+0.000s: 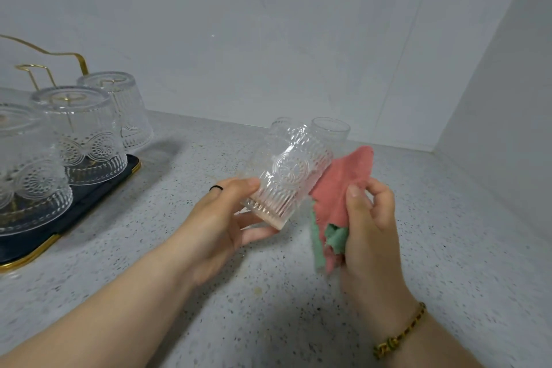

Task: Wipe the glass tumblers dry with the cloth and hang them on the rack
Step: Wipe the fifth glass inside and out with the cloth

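The person's left hand grips a clear pressed-glass tumbler with ribbed sides and a round sunburst medallion. The fingers and thumb are curled round its base end. The glass is held above the speckled grey stone table, tilted so its open mouth points up and away to the right. A thin black ring sits on one finger of that hand.

The right hand is closed round a bunched fleecy cloth, pink on one face and green on the other, with the thumb pressed on the pink side. A pink flap reaches up along the right flank of the tumbler. I cannot tell whether it actually touches the glass. A braided gold-and-dark bracelet circles the right wrist.

Just behind the held tumbler a second faint glass outline shows, too indistinct to make out.

Well off to the left stands a gold wire rack on a dark navy tray with a gold rim. Three matching tumblers hang upside down on its prongs: one at the back, one in the middle and one nearest at the left edge of view. Pale grey walls meet in a corner behind the table.
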{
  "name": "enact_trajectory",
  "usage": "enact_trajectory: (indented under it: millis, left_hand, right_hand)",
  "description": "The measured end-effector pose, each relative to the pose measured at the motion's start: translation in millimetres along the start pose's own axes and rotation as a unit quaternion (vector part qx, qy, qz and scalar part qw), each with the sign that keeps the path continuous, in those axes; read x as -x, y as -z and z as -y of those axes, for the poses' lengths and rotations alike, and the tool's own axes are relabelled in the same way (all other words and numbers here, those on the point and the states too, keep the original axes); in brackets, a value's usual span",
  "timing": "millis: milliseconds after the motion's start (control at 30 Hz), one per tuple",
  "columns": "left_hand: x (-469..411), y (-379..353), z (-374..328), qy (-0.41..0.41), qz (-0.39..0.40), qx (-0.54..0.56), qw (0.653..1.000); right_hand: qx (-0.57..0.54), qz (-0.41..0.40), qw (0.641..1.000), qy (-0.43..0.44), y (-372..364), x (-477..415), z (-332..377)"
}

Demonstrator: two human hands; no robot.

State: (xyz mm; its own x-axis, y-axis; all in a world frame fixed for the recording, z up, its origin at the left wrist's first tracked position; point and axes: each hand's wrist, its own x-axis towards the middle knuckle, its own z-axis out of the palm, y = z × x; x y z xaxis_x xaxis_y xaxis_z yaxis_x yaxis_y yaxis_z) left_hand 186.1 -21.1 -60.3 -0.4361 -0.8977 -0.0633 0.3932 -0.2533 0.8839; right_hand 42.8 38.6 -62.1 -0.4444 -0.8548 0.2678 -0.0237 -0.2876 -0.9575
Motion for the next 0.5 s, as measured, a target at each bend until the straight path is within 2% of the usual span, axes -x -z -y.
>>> enact_trajectory:
  millis: [100,200,400,500]
  left_hand:
    - [0,2,-1,0.015,0.032,-0.029,0.999]
    - [2,1,1,0.038,0.055,-0.066,0.996]
    - [5,0,-3,0.048,0.085,-0.062,0.993]
    - [5,2,-8,0.045,0.093,-0.054,0.993]
  right_hand:
    - [-0.014,-0.028,0.999,0.027,11,-6,8]
    - [-0.017,-0.017,0.999,0.039,19,-12,12]
    - [0.098,0.067,0.983,0.138,26,-16,17]
    - [0.107,0.150,0.976,0.112,23,-7,28]
